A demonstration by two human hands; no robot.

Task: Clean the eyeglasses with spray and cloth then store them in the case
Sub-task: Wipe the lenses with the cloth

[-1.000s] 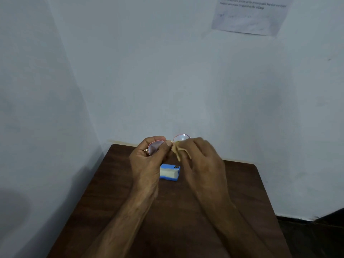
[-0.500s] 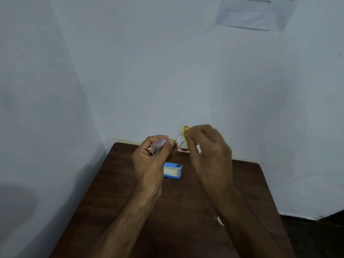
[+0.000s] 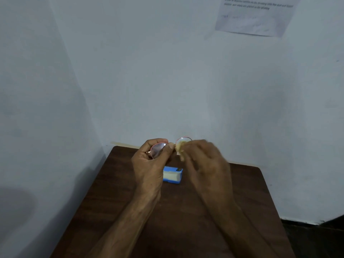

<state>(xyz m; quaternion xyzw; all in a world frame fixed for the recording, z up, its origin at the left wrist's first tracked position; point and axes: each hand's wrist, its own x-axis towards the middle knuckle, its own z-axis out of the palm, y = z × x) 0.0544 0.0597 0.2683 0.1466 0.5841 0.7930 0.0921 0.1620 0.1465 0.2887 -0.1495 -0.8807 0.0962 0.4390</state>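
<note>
Since half a second ago the right hand [image 3: 202, 161] has dropped from above the frame back down onto the right lens, and the cloth [image 3: 180, 148] with it. The glasses [image 3: 168, 147] are held in the air above the far edge of the table [image 3: 242, 192], just below the middle of the frame, their long axis running left to right, with the right lens a little higher than the left. Which way the lenses face cannot be told. The left hand [image 3: 149, 164] pinches the left lens rim between thumb and curled fingers, back of the hand toward the camera, forearm rising from the lower left. The right hand is blurred; its fingers are bunched around the small pale yellow cloth, pressing it against the right lens, with the forearm coming in from the lower right. Below the hands, a blue and white case [image 3: 172, 175] lies on the dark wooden table. High in the upper right of the frame, a sheet of paper [image 3: 255, 17] hangs on the pale wall [image 3: 167, 71].
</note>
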